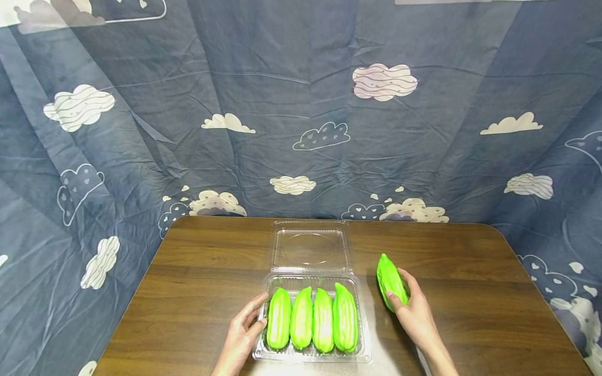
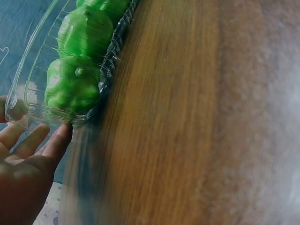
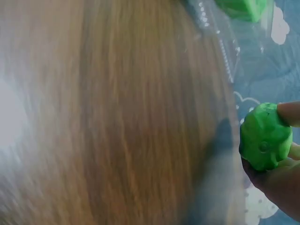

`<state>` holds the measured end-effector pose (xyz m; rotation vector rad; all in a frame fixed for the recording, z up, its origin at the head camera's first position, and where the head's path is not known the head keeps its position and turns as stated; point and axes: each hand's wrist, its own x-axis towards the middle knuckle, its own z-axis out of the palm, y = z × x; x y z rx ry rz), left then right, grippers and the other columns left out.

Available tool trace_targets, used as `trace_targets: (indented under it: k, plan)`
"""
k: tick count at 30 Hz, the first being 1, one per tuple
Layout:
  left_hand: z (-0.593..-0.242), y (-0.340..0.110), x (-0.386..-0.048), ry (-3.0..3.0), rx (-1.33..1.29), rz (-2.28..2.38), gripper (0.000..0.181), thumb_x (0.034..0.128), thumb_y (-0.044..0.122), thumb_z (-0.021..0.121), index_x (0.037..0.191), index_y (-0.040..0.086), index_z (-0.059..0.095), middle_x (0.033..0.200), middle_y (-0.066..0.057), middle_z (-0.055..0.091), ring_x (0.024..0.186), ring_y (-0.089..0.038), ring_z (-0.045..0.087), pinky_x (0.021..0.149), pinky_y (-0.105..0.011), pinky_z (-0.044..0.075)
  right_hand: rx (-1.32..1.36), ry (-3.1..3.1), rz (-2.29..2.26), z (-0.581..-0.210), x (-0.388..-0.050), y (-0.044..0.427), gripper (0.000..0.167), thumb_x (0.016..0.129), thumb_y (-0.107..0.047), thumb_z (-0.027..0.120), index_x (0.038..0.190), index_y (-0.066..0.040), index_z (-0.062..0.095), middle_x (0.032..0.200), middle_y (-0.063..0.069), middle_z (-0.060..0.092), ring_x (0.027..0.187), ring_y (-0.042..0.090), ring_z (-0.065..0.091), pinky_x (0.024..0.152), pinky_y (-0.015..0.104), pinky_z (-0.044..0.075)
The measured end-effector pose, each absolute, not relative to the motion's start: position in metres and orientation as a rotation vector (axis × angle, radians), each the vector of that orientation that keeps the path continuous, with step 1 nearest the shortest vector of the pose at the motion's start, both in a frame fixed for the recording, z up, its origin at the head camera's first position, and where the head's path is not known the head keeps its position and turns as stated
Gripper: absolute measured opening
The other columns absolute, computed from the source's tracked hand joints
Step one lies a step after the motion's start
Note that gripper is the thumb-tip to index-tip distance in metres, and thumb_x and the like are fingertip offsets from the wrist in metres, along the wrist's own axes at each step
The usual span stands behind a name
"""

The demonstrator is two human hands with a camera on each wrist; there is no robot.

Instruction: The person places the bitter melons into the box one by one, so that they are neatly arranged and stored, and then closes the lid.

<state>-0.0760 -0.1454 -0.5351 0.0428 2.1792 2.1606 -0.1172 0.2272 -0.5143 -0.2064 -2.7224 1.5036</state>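
Four bright green ridged vegetable-like pieces stand side by side in a clear plastic box [image 1: 310,356], their pointed ends toward the back. The left hand [image 1: 240,334] touches the box's left wall with its fingertips; in the left wrist view this hand [image 2: 33,164] has its fingers spread against the clear side, beside the nearest green piece [image 2: 72,86]. Right of the box, the right hand [image 1: 416,316] grips a fifth green piece [image 1: 389,279] between thumb and fingers, apart from the box. The right wrist view shows that piece [image 3: 265,136] end-on in the fingers.
The box's clear lid [image 1: 311,248] lies folded back behind it on the brown wooden table [image 1: 211,261]. A dark blue cloth with cloud prints [image 1: 282,78] hangs behind and at both sides of the table.
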Motion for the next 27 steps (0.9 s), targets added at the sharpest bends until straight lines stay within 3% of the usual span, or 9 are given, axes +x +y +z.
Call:
trace_targets:
  k: [2, 4, 6, 8, 14, 21, 27]
  plan:
    - [-0.535, -0.145, -0.076, 2.179, 0.042, 2.165, 0.054, 0.0878, -0.008, 0.055, 0.141, 0.0, 0.049, 0.149, -0.02, 0.042, 0.127, -0.034, 0.048, 0.099, -0.023, 0.041, -0.192, -2.675, 1.56, -0.512, -0.115, 0.223, 0.066, 0.093, -0.004, 0.061, 0.151, -0.003, 0.028, 0.145, 0.03, 0.038, 0.129, 0.04, 0.039, 0.104, 0.049, 0.034]
    - [-0.535, -0.145, -0.076, 2.184, 0.043, 2.164, 0.054, 0.0878, -0.009, 0.055, 0.141, -0.001, 0.049, 0.148, -0.019, 0.042, 0.127, -0.034, 0.048, 0.099, -0.023, 0.041, -0.171, -2.625, 1.621, -0.51, -0.113, 0.22, 0.066, 0.093, -0.002, 0.062, 0.15, -0.002, 0.029, 0.146, 0.028, 0.038, 0.13, 0.039, 0.039, 0.103, 0.033, 0.037]
    - [-0.535, -0.146, -0.076, 2.189, 0.045, 2.163, 0.054, 0.0878, -0.01, 0.055, 0.141, -0.001, 0.049, 0.148, -0.019, 0.043, 0.127, -0.034, 0.048, 0.099, -0.023, 0.041, -0.151, -2.574, 1.679, -0.508, -0.111, 0.217, 0.066, 0.092, 0.0, 0.062, 0.149, -0.002, 0.03, 0.146, 0.026, 0.039, 0.131, 0.038, 0.04, 0.096, 0.017, 0.039]
    - [-0.535, -0.146, -0.076, 2.191, 0.041, 2.161, 0.054, 0.0879, -0.01, 0.055, 0.141, -0.001, 0.049, 0.148, -0.019, 0.043, 0.127, -0.034, 0.048, 0.099, -0.023, 0.041, -0.135, -2.561, 1.679, -0.505, -0.109, 0.214, 0.067, 0.09, 0.001, 0.064, 0.149, -0.002, 0.031, 0.144, 0.025, 0.042, 0.128, 0.038, 0.043, 0.088, 0.01, 0.038]
    - [-0.534, -0.145, -0.076, 2.19, 0.032, 2.162, 0.054, 0.088, -0.009, 0.055, 0.141, 0.0, 0.049, 0.148, -0.019, 0.043, 0.127, -0.033, 0.049, 0.099, -0.023, 0.041, -0.097, -2.577, 1.625, -0.497, -0.104, 0.206, 0.072, 0.089, 0.002, 0.066, 0.151, -0.005, 0.03, 0.143, 0.027, 0.043, 0.124, 0.04, 0.048, 0.093, 0.029, 0.047]
    - [-0.534, -0.145, -0.076, 2.19, 0.033, 2.164, 0.054, 0.0884, -0.009, 0.055, 0.141, 0.0, 0.049, 0.148, -0.017, 0.044, 0.128, -0.033, 0.048, 0.1, -0.023, 0.04, -0.041, -2.45, 1.772, -0.492, -0.099, 0.196, 0.073, 0.088, 0.008, 0.064, 0.152, -0.006, 0.031, 0.141, 0.028, 0.044, 0.12, 0.038, 0.051, 0.086, 0.013, 0.046]
    - [-0.535, -0.145, -0.076, 2.19, 0.041, 2.168, 0.054, 0.0878, -0.01, 0.055, 0.141, -0.001, 0.049, 0.148, -0.018, 0.044, 0.127, -0.033, 0.048, 0.1, -0.023, 0.04, -0.041, -2.339, 1.858, -0.488, -0.093, 0.188, 0.07, 0.086, 0.006, 0.069, 0.147, -0.007, 0.04, 0.142, 0.02, 0.047, 0.117, 0.011, 0.054, 0.09, 0.015, 0.046]
